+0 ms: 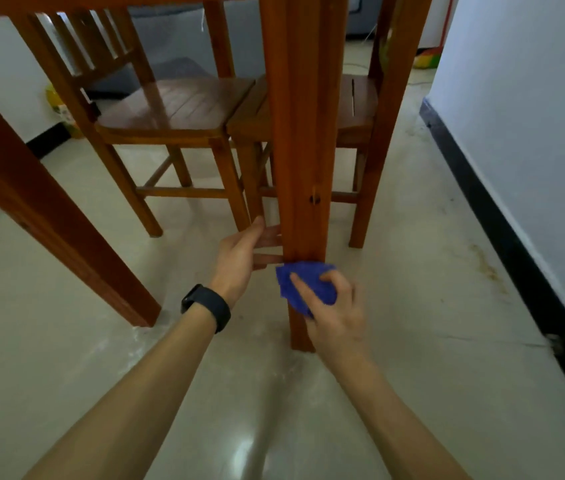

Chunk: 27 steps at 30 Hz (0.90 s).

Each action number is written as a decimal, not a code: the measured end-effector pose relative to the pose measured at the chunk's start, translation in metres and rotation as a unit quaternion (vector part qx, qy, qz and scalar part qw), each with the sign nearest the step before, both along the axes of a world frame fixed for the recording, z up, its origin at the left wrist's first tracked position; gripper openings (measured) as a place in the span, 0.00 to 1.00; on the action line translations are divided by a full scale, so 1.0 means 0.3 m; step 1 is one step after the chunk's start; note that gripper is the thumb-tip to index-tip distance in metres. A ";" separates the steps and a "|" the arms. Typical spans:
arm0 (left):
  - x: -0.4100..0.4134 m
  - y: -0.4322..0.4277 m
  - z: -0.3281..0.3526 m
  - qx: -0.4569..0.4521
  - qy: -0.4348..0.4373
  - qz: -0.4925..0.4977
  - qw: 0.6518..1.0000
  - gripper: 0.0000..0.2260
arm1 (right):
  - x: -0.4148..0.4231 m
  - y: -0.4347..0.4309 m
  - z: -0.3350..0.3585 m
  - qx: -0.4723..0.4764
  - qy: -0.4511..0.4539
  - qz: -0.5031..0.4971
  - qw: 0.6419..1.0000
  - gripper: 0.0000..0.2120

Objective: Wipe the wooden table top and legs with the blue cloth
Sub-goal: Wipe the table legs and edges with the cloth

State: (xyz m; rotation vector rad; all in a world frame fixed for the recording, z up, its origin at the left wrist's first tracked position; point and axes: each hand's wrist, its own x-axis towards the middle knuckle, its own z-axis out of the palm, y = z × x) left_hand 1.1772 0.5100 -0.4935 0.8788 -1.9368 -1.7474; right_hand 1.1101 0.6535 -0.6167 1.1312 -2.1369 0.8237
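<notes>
Cloth looks soft, light; right hand grips it bunched against table leg; left hand, fingers straight, touches that leg.

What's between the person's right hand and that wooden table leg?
The blue cloth: the right hand holds it against the table leg, as the head view shows.
</notes>
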 end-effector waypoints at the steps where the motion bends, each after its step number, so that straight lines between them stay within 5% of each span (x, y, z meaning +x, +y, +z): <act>1: 0.002 0.002 0.002 0.002 0.000 -0.004 1.000 0.18 | 0.003 0.025 -0.066 0.066 -0.040 0.015 0.997 0.25; 3: 0.003 0.003 0.003 0.008 0.004 -0.004 1.000 0.17 | 0.023 0.064 -0.161 0.157 -0.158 0.031 0.974 0.32; 6: 0.005 0.000 -0.007 0.013 0.004 -0.004 1.000 0.17 | 0.044 0.063 -0.132 0.121 -0.238 0.052 0.962 0.29; 12: 0.002 -0.015 -0.015 0.031 -0.001 -0.003 1.000 0.17 | 0.011 -0.011 0.222 -0.101 -0.058 0.024 0.993 0.31; 18: 0.015 -0.022 -0.023 0.032 -0.005 -0.027 0.999 0.14 | -0.022 0.003 -0.024 0.062 -0.012 0.024 0.998 0.34; 23: 0.033 -0.007 -0.035 0.011 -0.009 -0.047 0.999 0.13 | 0.002 0.114 -0.261 0.213 -0.259 -0.002 0.942 0.27; 27: 0.033 0.011 -0.048 -0.018 0.001 -0.032 0.999 0.21 | -0.038 0.099 -0.169 -0.037 -0.460 -0.064 0.885 0.22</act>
